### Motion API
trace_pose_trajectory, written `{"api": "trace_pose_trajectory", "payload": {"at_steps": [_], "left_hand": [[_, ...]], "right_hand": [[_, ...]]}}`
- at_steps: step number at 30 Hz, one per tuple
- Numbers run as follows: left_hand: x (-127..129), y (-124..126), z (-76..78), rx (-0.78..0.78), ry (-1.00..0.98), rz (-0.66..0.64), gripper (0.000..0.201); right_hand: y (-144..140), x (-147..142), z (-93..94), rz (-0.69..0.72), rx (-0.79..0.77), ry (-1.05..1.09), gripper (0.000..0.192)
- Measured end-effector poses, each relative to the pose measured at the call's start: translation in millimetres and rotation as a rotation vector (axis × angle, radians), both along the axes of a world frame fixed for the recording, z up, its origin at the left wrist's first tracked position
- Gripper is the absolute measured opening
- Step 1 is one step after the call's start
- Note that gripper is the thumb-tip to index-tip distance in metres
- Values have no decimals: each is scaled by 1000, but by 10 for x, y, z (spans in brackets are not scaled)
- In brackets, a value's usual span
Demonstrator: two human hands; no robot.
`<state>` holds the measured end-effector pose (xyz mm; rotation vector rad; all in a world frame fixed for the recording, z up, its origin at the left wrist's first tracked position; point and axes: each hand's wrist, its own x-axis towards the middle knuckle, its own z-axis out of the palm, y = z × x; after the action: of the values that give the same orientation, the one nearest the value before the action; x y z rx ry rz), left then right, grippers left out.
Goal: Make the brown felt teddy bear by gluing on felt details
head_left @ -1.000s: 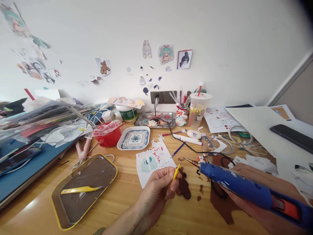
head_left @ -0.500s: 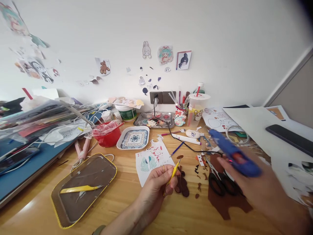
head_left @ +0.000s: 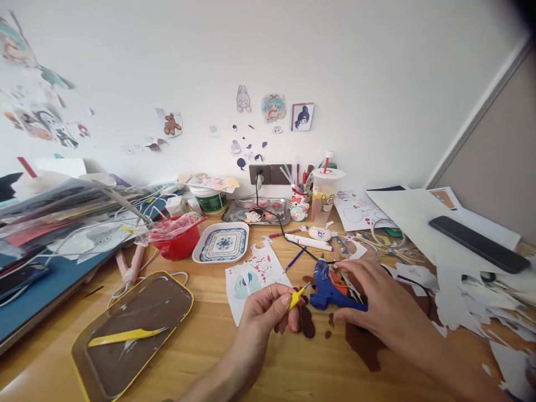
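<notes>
Steadiness matters: left hand [head_left: 263,304] pinching yellow-handled tweezers [head_left: 296,296] should stay still while right hand [head_left: 377,304], gripping the blue plastic glue gun [head_left: 329,290], aims at brown felt cutouts [head_left: 305,321].

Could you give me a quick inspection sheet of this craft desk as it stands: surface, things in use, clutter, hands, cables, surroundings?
Surface: wooden desk, crowded along the back and the right.
Things in use: blue glue gun; yellow tweezers; brown cut-out pieces on the wood between the hands.
Clutter: yellow-rimmed tray with a second yellow tweezers; patterned dish; red bowl; printed sheet; paper scraps.
Hands: left hand pinches the yellow tweezers; right hand rests on the glue gun.
Cables: black cord runs from the wall socket to the glue gun.
Surroundings: white wall with cartoon stickers.
</notes>
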<state>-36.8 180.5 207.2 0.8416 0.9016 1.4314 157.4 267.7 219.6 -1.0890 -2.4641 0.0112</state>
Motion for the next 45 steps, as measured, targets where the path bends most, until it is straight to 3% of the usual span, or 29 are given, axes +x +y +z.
{"api": "trace_pose_trajectory", "payload": {"at_steps": [3,7,22,27,32,38,41,45], "left_hand": [[-3,-19,-16,16,65,13,17],[1,-39,-22,30,116,25,18],[9,-20,-33,23,170,3,19],[-7,-8,-32,10,203,1,20],[-223,25,-34,-85,341,48,23],[-414,116,-106,-142,398,50,24],[-385,110,-117,-132,408,10,22],[-327,28,-92,-57,448,6,19]], "right_hand": [[-217,-70,228,-21,-3,297,21],[-427,-217,398,74,31,436,2],[-432,-372,413,150,-31,460,7],[-407,-335,432,110,-174,489,9],[-303,-142,455,22,-373,499,13],[-307,-142,113,86,-740,281,12],[-324,-209,46,82,-673,250,13],[-326,-284,148,85,-386,330,10]]}}
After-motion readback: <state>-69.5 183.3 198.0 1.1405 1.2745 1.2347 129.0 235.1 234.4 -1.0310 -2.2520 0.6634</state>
